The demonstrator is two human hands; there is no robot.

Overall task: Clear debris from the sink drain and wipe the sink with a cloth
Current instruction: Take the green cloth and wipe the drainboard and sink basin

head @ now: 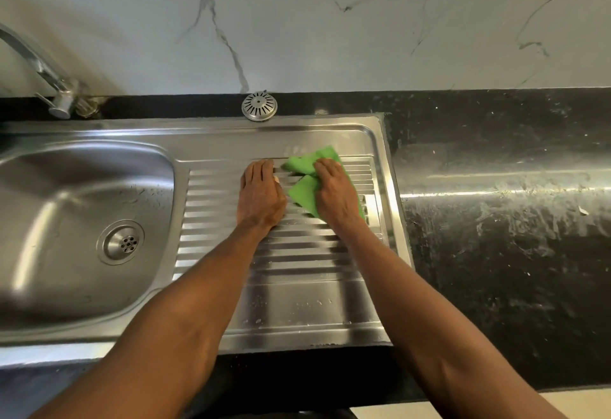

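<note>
Basin (66,207) left of drainboard (297,286); strainer (259,106) behind it.

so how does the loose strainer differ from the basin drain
The loose strainer is domed with long slots; the drain is sunken with round holes. The strainer lies on the black counter; the drain sits in the basin floor. Both are round shiny steel.

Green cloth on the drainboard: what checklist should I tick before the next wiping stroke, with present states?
1. Green cloth under right hand: ok, pressed on the drainboard.
2. Left hand off the cloth: ok, flat on the ridges beside it.
3. Basin drain free of debris: ok, none visible.
4. Drainboard dry: not ok, droplets near front edge.
5. Slotted drain cover refitted: not ok, lies on the counter.
</note>
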